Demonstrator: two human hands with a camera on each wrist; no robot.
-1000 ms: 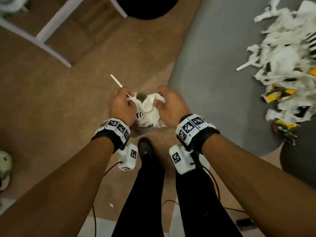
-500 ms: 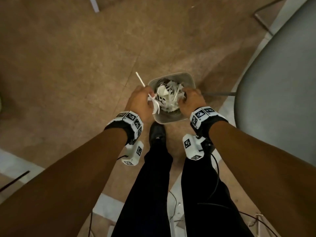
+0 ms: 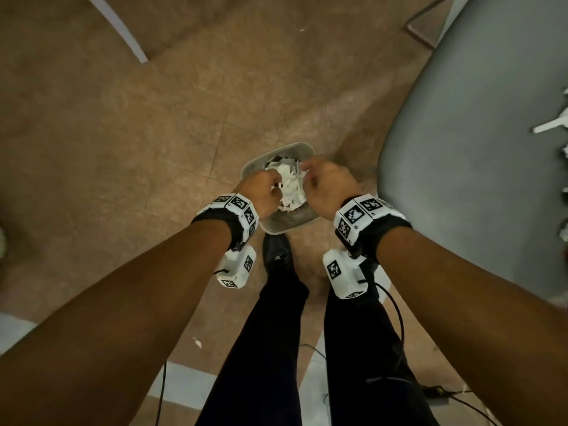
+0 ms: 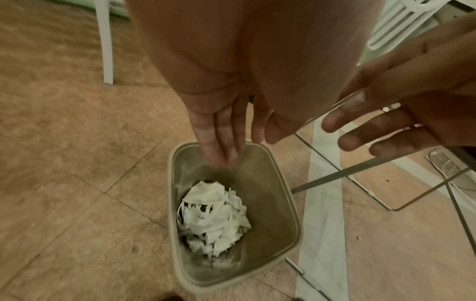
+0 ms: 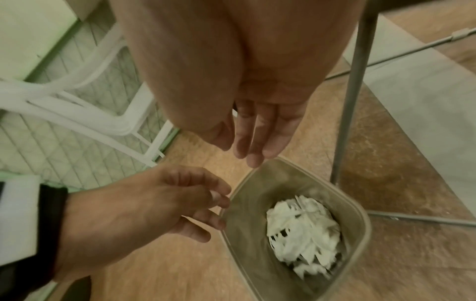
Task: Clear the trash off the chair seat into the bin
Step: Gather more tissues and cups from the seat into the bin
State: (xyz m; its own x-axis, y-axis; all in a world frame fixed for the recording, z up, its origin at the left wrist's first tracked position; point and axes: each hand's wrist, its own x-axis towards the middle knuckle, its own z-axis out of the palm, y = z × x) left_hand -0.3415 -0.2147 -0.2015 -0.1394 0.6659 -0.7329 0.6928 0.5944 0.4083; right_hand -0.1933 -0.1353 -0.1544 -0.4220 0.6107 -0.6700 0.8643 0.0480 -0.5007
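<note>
Both hands hover above a small grey bin point(image 3: 278, 227) standing on the brown tiled floor point(image 3: 123, 149). The left hand point(image 3: 261, 195) is released, its fingers point(image 4: 219, 142) straight and pointing down, holding nothing. The right hand point(image 3: 327, 189) is likewise released with relaxed fingers point(image 5: 253, 138). A wad of shredded white paper point(image 4: 213, 215) lies inside the bin. To the right, the grey chair seat point(image 3: 479, 149) carries more white scraps point(image 3: 553, 127) at its right edge.
</note>
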